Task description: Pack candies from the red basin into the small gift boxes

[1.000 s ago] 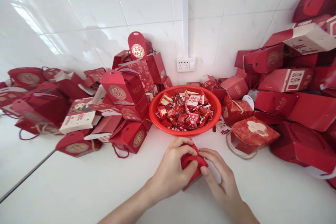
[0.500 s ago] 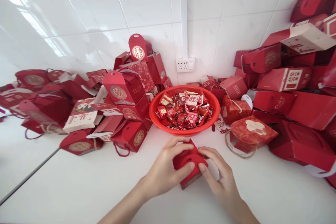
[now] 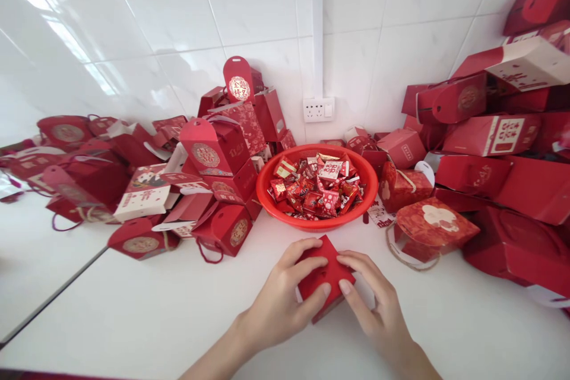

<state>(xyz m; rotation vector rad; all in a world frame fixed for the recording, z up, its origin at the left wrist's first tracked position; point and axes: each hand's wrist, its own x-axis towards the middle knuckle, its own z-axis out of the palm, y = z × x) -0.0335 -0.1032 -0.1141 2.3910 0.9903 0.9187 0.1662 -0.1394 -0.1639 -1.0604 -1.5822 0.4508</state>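
Observation:
A small red gift box (image 3: 327, 276) sits on the white tabletop between both hands, its top flaps lying nearly flat. My left hand (image 3: 287, 291) wraps the box's left side, with fingertips on the far part of the top and the thumb near the front edge. On the other side my right hand (image 3: 371, 291) pinches the right edge between thumb and fingers. Just behind the box stands a red plastic basket (image 3: 317, 224) filled with wrapped candies (image 3: 312, 190). The box's inside is hidden.
Red gift boxes (image 3: 222, 228) are stacked to the left of the basket, and another pile of red boxes (image 3: 474, 175) rises on the right. A box with a rope handle (image 3: 436, 222) lies nearest on the right. A wall socket (image 3: 318, 110) is behind the basket.
The raised top flaps of the red box have folded down into a flatter top. Both hands keep hold of it, and the view has shifted slightly.

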